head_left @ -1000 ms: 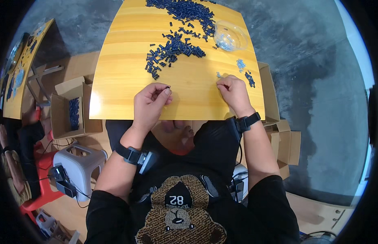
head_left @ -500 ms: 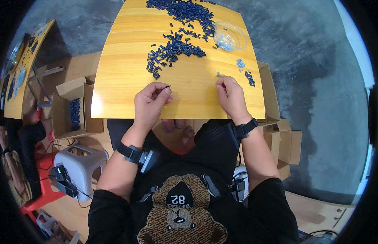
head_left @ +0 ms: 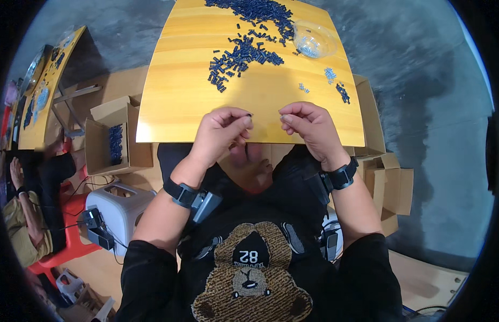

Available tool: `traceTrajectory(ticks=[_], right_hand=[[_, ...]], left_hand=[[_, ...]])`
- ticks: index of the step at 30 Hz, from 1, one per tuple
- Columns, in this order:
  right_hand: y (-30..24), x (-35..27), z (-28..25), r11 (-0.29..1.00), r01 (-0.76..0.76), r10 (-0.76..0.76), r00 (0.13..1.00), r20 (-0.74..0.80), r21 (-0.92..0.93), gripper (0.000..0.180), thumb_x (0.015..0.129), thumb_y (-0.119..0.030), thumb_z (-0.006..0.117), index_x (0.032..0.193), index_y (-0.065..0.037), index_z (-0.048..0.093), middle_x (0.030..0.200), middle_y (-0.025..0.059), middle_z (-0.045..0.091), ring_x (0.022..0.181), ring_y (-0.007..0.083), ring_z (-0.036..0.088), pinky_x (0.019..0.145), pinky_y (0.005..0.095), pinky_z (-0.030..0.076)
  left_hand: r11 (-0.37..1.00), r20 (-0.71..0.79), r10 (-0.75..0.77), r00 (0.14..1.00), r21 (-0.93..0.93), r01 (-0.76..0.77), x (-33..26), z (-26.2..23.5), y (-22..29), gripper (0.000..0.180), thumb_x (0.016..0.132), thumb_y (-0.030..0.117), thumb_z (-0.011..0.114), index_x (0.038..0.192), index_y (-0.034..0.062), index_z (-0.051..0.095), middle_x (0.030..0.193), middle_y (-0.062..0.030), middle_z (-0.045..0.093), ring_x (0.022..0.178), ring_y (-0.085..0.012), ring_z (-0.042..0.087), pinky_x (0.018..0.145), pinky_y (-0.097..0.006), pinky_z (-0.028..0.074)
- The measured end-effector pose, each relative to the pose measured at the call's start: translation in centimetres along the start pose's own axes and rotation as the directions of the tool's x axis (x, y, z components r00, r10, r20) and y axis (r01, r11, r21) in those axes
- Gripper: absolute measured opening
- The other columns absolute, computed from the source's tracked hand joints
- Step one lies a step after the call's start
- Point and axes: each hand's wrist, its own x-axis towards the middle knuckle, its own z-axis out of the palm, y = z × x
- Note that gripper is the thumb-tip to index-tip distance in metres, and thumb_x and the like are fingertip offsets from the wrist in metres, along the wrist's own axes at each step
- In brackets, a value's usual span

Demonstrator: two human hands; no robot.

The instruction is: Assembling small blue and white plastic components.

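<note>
Over the near part of the yellow wooden table, my two hands face each other a short gap apart. Thumb and forefinger of my left hand pinch a small black cylindrical piece, of which only a dark tip shows. My right hand is also closed in a pinch; what sits at its fingertips is too small to make out. Beyond them lies a loose heap of small black cylindrical pieces. A few tiny clear pieces lie just past my right hand.
A larger black heap covers the far end, beside a clear plastic bowl holding clear pieces. Small piles of clear pieces and dark pieces lie at right. Cardboard boxes flank the table; another person sits at left.
Both hands have come closer together. The right hand has drawn back from the tiny clear pieces, and the left has moved right with the black piece. The whole view has shifted slightly.
</note>
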Motion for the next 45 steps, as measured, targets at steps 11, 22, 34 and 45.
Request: traceTrajectory(ticks=[11,22,34,45], right_hand=[[-0.6,-2.4,3.8,0.894,0.368,-0.350,0.930,0.114,-0.258,0.014,0.078,0.000,0.058,0.092,0.001,0.061,0.078,0.0049,0.060,0.070,0.0097,0.056,0.064,0.0222,0.046],[-2.1,-4.7,4.5,0.806,0.459,-0.399,0.888,0.230,-0.373,0.013,0.076,0.003,0.055,0.087,0.000,0.059,0.075,0.0093,0.059,0.063,0.0146,0.059,0.056,0.0247,0.046],[-2.8,-5.6,3.9,0.682,0.540,-0.442,0.842,0.310,-0.493,0.017,0.072,0.003,0.052,0.087,-0.003,0.057,0.074,0.0152,0.057,0.070,0.0315,0.057,0.061,0.0356,0.045],[-3.4,-4.9,4.3,0.659,0.553,-0.419,0.833,0.362,-0.509,0.014,0.075,0.001,0.051,0.088,-0.002,0.058,0.074,0.0175,0.058,0.068,0.0343,0.058,0.060,0.0373,0.046]], left_hand=[[0.996,0.123,0.013,0.992,0.089,-0.024,-4.1,1.3,0.3,0.015,0.085,0.007,0.059,0.096,-0.0015,0.062,0.079,-0.0052,0.065,0.064,-0.0093,0.059,0.060,-0.021,0.049],[0.981,0.132,0.068,0.989,0.171,-0.090,-5.7,2.4,1.0,0.015,0.084,0.003,0.059,0.098,-0.0014,0.062,0.078,-0.0064,0.065,0.066,-0.0094,0.060,0.060,-0.021,0.049],[0.955,0.146,0.132,0.981,0.248,-0.165,-6.6,3.7,1.0,0.012,0.083,0.001,0.060,0.095,-0.0011,0.063,0.077,-0.0049,0.065,0.064,-0.0078,0.059,0.058,-0.020,0.048],[0.913,0.074,0.212,0.974,0.340,-0.224,-6.5,3.6,0.9,0.011,0.082,0.005,0.063,0.092,0.0000,0.064,0.077,-0.0030,0.063,0.063,-0.0069,0.058,0.056,-0.020,0.047]])
